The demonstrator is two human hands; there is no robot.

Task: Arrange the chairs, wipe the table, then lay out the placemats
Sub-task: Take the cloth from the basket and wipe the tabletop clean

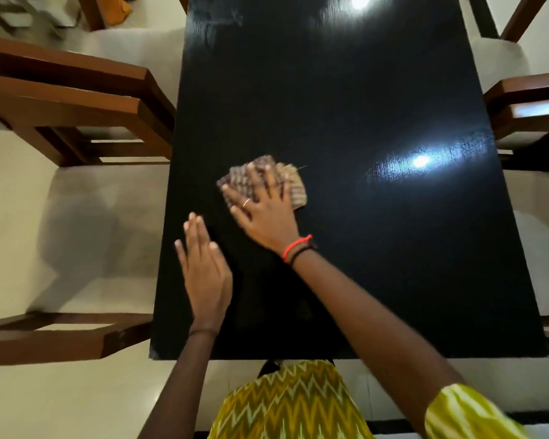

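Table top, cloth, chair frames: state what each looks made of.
Table top: dark gloss, likely lacquered or laminated wood; lamp glare shows fine grain. Cloth: woven fabric, checked weave, loose thread. Chair frames: brown varnished wood, sheen on edges.

No readable text, label, brand, number or sign in view, nothing legible on the checked cloth (298,193) under the right hand (267,217), nor on the black tabletop (362,90) around it
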